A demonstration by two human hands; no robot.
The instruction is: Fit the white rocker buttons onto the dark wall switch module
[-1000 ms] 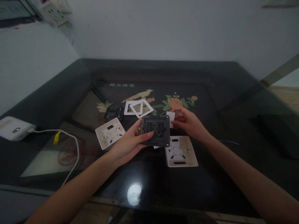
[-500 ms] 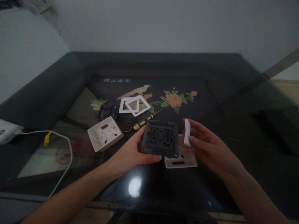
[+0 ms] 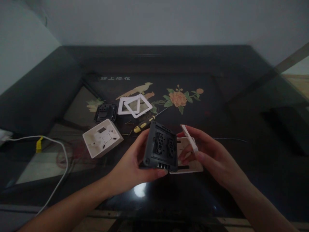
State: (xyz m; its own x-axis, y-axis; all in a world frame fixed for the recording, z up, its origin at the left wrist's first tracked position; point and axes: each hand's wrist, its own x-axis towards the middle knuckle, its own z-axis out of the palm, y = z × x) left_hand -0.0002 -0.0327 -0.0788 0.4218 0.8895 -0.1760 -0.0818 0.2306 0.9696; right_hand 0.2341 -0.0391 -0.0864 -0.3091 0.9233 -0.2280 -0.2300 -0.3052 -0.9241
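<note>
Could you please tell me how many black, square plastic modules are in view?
2: one black, square plastic module in the left hand, the other lying behind the left open white box.

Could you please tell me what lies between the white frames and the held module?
In the head view, a screwdriver lies between the white frames and the module in the left hand.

On the table (image 3: 183, 203) we see two boxes (image 3: 102, 138), overlapping frames (image 3: 130, 110), a black plate (image 3: 105, 112), a screwdriver (image 3: 144, 124), screws (image 3: 125, 134) and a cable (image 3: 67, 160).
</note>
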